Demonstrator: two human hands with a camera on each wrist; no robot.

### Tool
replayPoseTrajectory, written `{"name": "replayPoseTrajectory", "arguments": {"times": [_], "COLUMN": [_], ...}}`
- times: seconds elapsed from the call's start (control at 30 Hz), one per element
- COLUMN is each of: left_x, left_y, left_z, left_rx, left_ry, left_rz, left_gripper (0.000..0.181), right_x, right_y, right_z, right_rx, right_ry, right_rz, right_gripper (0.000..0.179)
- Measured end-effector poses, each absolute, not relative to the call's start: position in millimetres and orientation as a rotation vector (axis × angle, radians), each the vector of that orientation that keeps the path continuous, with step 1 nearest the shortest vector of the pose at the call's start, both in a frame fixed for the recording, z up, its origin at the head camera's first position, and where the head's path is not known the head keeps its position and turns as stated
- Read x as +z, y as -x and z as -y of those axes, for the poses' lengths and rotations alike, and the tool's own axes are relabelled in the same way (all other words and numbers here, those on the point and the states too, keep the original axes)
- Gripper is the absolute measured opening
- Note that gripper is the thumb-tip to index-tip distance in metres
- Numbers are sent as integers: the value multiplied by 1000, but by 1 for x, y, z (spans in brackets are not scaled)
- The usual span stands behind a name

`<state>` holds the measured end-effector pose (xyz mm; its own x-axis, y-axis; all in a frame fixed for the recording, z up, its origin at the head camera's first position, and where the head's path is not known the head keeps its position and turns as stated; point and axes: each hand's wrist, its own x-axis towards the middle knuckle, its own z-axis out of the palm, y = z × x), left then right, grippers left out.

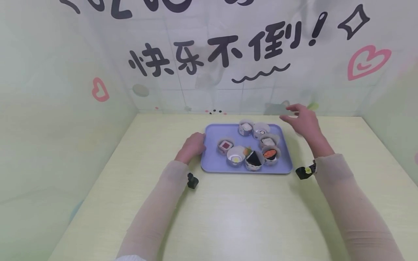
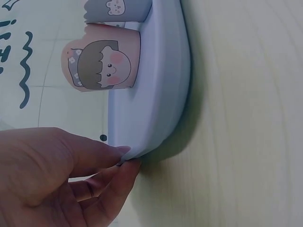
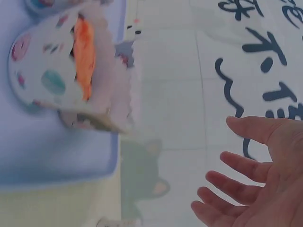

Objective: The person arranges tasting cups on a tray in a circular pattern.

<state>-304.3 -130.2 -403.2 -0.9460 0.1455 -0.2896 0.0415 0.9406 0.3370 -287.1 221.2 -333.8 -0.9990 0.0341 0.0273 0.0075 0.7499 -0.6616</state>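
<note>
My left hand [image 1: 194, 145] pinches the left rim of a lavender tray [image 1: 212, 132], thumb on top and fingers beneath in the left wrist view. Several patterned paper cups holding sushi pieces stand on the tray. Among them are a dark triangular rice ball [image 1: 253, 158], an orange-topped sushi piece [image 1: 270, 154] and a square roll with a red centre [image 1: 225, 145]. My right hand [image 1: 304, 121] hovers past the tray's back right corner, fingers spread and holding nothing. The right wrist view shows it apart from the orange-topped piece's cup [image 3: 52, 61].
The tray rests on a pale wooden table [image 1: 228, 217]. A wall sheet [image 1: 196, 98] with black lettering closes off the back, and side sheets stand left and right. At the right wrist view's bottom edge, a small pale object [image 3: 118, 223] is mostly cut off.
</note>
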Motion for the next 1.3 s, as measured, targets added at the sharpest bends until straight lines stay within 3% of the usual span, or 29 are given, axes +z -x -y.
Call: {"name": "replayPoseTrajectory", "arguments": {"times": [0.6, 1.03, 1.3], "left_x": [-403, -405, -404], "left_y": [305, 305, 306], "left_z": [130, 130, 129], "left_rx": [447, 483, 368], "left_ry": [-131, -132, -159], "left_rz": [-2782, -2791, -2799], "left_gripper": [54, 55, 55], "right_x": [-372, -397, -409], "right_y": [299, 302, 309], "right_z": [-283, -293, -293], "right_rx": [1165, 1357, 1317], "right_ry": [316, 432, 466], "right_rz": [2723, 2742, 2835], "right_gripper": [71, 87, 84]}}
